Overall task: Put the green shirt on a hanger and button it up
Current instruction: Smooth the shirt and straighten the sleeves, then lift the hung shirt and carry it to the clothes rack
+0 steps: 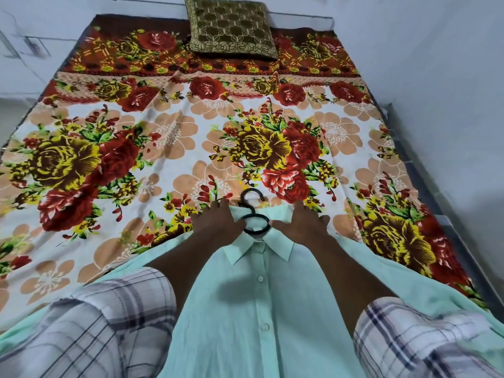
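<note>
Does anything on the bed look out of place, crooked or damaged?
Nothing stands out. The green shirt lies flat on the bedsheet, its collar even, and the hook of the hanger pokes out at the neck between the left hand and right hand.

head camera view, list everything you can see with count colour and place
green shirt: one, mint green, front up on the near end of the bed
hanger: one, black, hook sticking out past the collar
buttons: two plainly seen, pale, down the shirt front
bedsheet: one, white, red and yellow floral, covering the bed
cushion: one, olive and gold, far end of the bed
wall: pale, behind and to the right
sleeves: two, white and grey plaid, lower corners
left hand: fingers spread, flat on the shirt left of the hanger
right hand: fingers spread, flat on the shirt right of the hanger
</note>
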